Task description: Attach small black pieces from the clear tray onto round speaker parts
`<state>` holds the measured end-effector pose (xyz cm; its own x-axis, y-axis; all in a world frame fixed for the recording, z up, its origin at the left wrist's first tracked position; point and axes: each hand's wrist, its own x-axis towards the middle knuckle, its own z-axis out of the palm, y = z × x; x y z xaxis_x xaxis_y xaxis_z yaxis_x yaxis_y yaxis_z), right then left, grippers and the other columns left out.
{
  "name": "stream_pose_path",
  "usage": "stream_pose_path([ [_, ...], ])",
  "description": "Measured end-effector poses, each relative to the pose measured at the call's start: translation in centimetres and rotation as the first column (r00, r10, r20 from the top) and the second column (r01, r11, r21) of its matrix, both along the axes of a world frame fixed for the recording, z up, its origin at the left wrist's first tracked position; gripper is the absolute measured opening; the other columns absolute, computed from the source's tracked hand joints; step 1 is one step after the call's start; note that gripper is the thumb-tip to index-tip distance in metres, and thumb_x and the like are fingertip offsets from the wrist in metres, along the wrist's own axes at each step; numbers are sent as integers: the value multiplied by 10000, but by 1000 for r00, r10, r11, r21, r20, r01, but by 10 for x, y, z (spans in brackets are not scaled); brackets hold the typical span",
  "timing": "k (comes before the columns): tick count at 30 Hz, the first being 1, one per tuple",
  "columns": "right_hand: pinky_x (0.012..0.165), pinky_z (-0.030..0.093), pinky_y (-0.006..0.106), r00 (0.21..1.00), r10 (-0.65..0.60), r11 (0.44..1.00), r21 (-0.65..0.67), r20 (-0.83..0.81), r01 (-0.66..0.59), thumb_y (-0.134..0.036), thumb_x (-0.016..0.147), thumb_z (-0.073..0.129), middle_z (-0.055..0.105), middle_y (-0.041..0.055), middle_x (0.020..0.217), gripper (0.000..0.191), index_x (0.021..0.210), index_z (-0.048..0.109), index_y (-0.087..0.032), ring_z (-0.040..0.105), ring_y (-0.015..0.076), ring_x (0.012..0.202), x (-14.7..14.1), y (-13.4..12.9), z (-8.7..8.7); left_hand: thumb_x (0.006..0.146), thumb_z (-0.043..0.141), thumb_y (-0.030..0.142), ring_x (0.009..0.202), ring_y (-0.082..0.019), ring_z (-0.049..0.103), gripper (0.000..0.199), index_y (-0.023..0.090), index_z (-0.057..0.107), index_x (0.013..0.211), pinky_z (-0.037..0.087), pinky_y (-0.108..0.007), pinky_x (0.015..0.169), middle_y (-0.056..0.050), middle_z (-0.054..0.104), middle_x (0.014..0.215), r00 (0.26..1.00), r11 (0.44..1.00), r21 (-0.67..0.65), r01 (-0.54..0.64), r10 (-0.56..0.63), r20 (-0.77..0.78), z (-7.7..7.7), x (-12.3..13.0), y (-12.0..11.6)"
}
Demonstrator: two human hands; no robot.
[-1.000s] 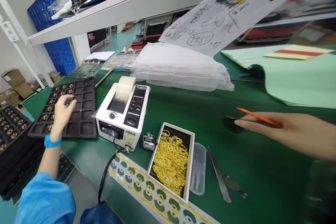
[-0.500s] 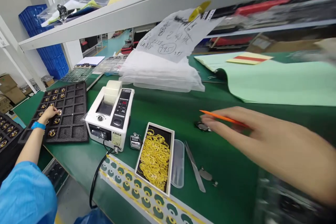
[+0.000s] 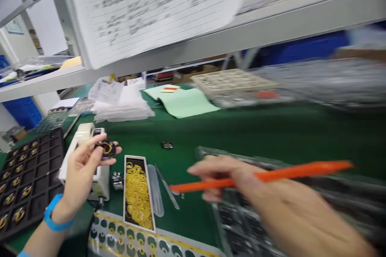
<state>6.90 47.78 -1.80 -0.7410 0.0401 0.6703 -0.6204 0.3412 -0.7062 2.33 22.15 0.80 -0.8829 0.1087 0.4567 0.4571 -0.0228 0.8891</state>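
My left hand (image 3: 83, 164), with a blue band on the wrist, pinches a round black part with a gold ring (image 3: 107, 149) in front of the white tape dispenser (image 3: 101, 180). My right hand (image 3: 238, 180) is blurred and holds a slim orange pointed stick (image 3: 271, 176), its tip directed left. Beneath that hand lies a clear plastic tray (image 3: 217, 217) with dark parts in its pockets. A small dark round piece (image 3: 167, 145) rests on the green bench between both hands. Tweezers (image 3: 169, 190) lie beside a narrow clear lid (image 3: 156, 192).
A white box (image 3: 125, 192) of yellow rings stands mid-bench, beside a metal tally counter (image 3: 117, 181). At left is a black foam tray (image 3: 39, 168) with gold-ringed parts. A sticker sheet (image 3: 135, 241) runs along the front. Overhead, a shelf (image 3: 187, 50) crosses with handwritten paper (image 3: 157, 4).
My left hand has come from the foam tray to before the tape dispenser, now holding the round part. My right hand, still with the orange stick, is over the clear tray. The view has swung right.
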Motion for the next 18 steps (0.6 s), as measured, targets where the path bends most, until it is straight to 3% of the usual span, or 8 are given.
stream_pose_path([
  [3,572,563,211,995,90,995,-48,-35,-91,-464,1003,437,681,12,749,325,904,705,-309,665,145,649,11,-13,14,922,633,275,1039,-237,678,263,233,635,1182,605,-248,817,-62,714,1069,967,959,167,227,-242,74,-13,-1,44],
  [6,628,560,202,998,14,993,-112,-68,-22,-371,981,528,696,26,803,234,884,701,-247,674,148,715,8,-17,11,936,613,271,1130,-252,631,307,255,601,1242,580,-290,905,-69,681,1176,935,915,246,319,-347,77,-20,-8,66],
  [13,675,613,229,991,133,941,-313,3,-126,-326,929,618,714,48,797,158,912,729,-214,709,166,705,-14,-23,-8,927,628,296,1219,-281,567,362,297,581,1286,557,-365,972,-69,648,1248,919,903,255,347,-381,98,-29,-10,66],
  [15,657,610,231,982,183,936,-299,-39,-186,-309,935,613,716,48,801,148,929,736,-227,704,161,694,-20,-22,-11,928,629,297,1219,-266,568,369,321,578,1292,545,-338,983,-58,651,1245,912,893,266,362,-399,98,-30,-11,63],
  [18,662,593,229,961,223,957,-150,-163,-247,-252,956,584,721,37,820,152,967,736,-254,693,148,728,-27,-15,-13,920,641,310,1211,-264,574,357,320,596,1274,533,-329,993,-61,665,1220,899,882,279,381,-423,111,-28,-14,58],
])
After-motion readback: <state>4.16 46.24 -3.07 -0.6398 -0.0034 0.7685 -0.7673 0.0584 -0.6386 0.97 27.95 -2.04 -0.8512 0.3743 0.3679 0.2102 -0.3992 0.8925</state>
